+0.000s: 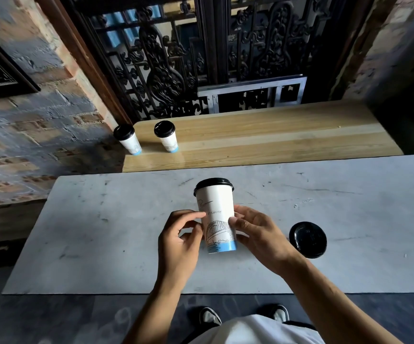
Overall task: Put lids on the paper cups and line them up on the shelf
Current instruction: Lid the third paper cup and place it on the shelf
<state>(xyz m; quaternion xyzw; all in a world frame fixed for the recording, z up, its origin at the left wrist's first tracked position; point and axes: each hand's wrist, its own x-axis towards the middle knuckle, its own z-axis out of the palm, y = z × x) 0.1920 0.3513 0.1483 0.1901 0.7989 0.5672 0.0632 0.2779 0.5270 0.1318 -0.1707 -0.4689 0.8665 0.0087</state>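
Scuffed grey table (101,232), hands (225,234) gripping lidded paper cup (217,219)

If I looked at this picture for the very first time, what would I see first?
First, the tall white paper cup with a black lid and a bridge drawing, held between the left hand and right hand over the grey table. Next, a loose black lid lying to its right. Behind, two lidded cups stand at the wooden shelf's left end.
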